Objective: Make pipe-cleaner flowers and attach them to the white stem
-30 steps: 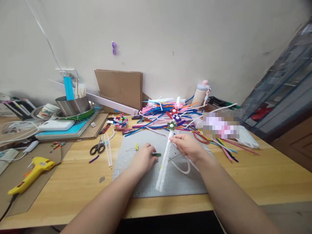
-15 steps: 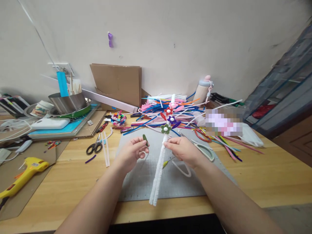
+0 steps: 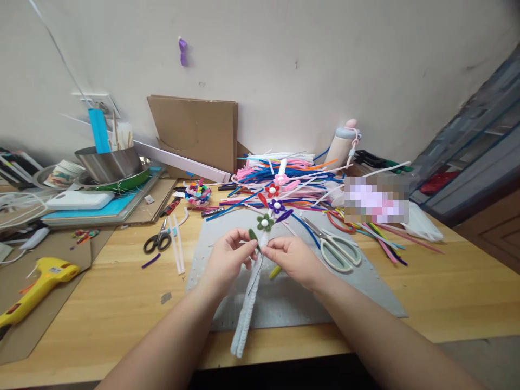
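Note:
My left hand [image 3: 235, 252] pinches a dark green pipe-cleaner leaf [image 3: 253, 236] against the side of a white fuzzy stem, its thin wire hanging down along the stem. My right hand [image 3: 290, 257] is closed on the white pipe-cleaner stem [image 3: 246, 314], just below a green flower [image 3: 265, 222] with a white centre. Above that flower the stem carries a purple flower [image 3: 277, 206], a red flower [image 3: 272, 190] and a pink flower [image 3: 281, 179], with a purple leaf [image 3: 284, 215] and a red leaf beside them. The stem slants, its lower end towards me.
A grey cutting mat [image 3: 349, 298] lies under my hands, with pale-handled scissors [image 3: 339, 252] and a yellow piece [image 3: 275, 272] on it. Black scissors [image 3: 157, 241] and a yellow glue gun [image 3: 54, 271] lie left. Behind are heaped pipe cleaners [image 3: 252, 176] and a bottle [image 3: 341, 146].
My left hand has moved right with the green leaf, bringing it up to the stem. The flowered stem has shifted slightly left, and the camera view has moved a little.

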The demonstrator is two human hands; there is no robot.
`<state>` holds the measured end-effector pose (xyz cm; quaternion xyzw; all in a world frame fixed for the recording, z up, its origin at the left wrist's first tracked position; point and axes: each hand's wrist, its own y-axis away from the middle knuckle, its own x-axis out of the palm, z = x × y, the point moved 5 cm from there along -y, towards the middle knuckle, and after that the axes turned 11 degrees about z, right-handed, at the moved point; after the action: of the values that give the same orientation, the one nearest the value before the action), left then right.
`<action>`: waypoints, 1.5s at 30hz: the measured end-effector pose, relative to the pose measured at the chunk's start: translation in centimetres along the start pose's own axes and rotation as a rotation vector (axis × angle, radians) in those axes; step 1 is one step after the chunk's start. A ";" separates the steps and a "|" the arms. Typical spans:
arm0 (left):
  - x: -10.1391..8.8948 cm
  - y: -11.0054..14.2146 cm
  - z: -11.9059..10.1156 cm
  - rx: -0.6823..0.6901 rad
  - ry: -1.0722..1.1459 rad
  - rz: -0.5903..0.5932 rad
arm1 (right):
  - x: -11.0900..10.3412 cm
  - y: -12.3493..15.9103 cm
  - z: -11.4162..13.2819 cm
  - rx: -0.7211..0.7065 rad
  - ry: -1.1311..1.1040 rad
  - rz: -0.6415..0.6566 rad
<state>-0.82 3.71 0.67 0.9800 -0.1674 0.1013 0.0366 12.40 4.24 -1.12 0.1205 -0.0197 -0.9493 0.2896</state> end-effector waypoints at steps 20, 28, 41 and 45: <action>0.6 -0.1 1.0 0.042 -0.016 -0.033 | -0.2 -0.3 -0.3 -0.006 -0.057 -0.080; 0.1 0.1 1.0 -0.013 -0.372 -0.003 | -1.1 -0.3 0.1 -0.025 -0.022 -0.169; -0.3 0.1 1.1 -0.086 -0.062 -0.030 | -1.0 -0.4 -0.9 0.003 -0.168 -0.154; -0.2 0.1 1.4 -0.105 0.134 0.039 | -1.0 -0.3 -0.5 -0.007 -0.156 -0.165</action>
<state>-0.81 3.52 -0.70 0.9643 -0.1889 0.1582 0.0972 13.20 5.04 -1.41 0.0463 -0.0290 -0.9764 0.2087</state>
